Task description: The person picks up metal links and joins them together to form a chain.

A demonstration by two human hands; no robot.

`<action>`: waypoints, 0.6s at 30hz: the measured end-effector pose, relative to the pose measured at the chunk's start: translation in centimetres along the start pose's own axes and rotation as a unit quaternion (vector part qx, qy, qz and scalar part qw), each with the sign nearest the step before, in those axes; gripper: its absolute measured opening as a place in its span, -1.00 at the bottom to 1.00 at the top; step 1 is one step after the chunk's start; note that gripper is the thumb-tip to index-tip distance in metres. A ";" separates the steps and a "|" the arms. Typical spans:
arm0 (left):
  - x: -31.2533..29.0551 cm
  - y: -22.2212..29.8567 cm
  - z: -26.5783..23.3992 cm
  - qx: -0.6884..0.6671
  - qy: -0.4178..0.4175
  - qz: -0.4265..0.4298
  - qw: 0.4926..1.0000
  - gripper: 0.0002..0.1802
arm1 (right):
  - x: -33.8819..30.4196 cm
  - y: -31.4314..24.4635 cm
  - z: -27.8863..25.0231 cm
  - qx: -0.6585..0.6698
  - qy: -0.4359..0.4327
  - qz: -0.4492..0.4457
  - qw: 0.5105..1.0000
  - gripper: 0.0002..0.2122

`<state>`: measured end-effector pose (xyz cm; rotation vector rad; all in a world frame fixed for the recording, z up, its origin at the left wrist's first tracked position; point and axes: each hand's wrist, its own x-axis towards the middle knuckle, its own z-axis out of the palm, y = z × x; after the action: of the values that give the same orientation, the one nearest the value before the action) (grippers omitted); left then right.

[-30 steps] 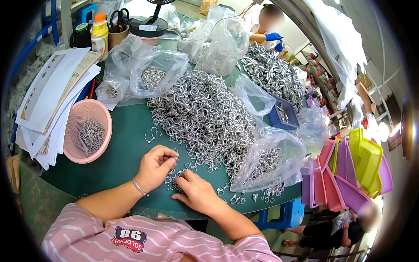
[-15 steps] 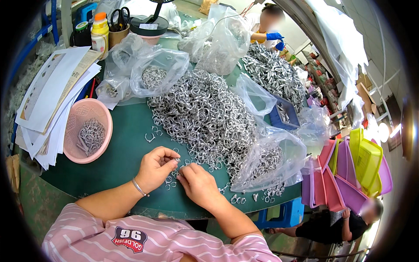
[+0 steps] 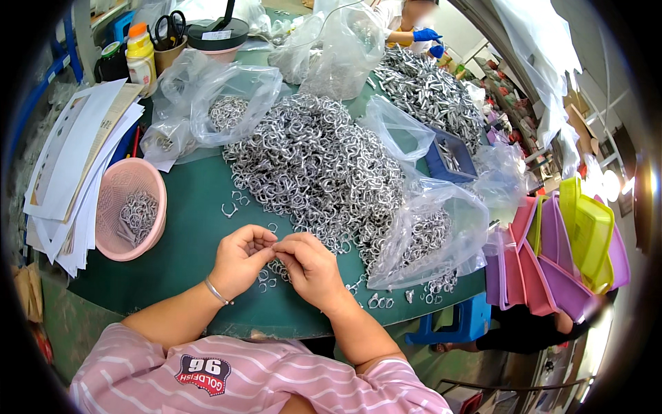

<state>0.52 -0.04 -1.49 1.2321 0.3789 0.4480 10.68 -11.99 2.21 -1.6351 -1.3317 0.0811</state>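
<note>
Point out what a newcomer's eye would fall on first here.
Probably the big heap of silvery rings, in the middle of the green table. Next, the bright purple, pink and lime trays at the far right. Then the left hand and right hand, close together in front of the heap.

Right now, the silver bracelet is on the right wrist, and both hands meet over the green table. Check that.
Wrong wrist: the head view shows the silver bracelet on the left wrist. The left hand and right hand do meet over the green table.
</note>
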 end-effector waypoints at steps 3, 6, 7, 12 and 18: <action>0.2 0.1 -0.1 0.040 0.028 0.048 0.998 -0.85 | -0.2 0.3 -0.5 -0.037 -0.017 0.055 0.998 -0.84; 0.5 -0.2 -0.4 0.015 0.070 0.077 0.995 -0.88 | -0.7 0.1 -0.7 -0.069 -0.102 0.071 0.990 -0.79; 0.5 -0.3 -0.5 0.001 0.080 0.080 0.994 -0.88 | -1.0 0.0 -0.3 -0.088 -0.134 0.055 0.986 -0.78; 0.5 -0.2 -0.4 -0.022 0.086 0.068 0.994 -0.88 | -1.7 0.5 0.6 -0.138 -0.202 0.054 0.968 -0.84; 0.3 0.3 -0.1 -0.002 0.089 0.056 0.994 -0.89 | -1.3 0.7 0.3 -0.083 -0.105 0.038 0.990 -0.88</action>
<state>0.70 0.29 -1.25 1.2166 0.4609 0.6580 10.45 -12.74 0.92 -1.8602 -1.4664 0.1971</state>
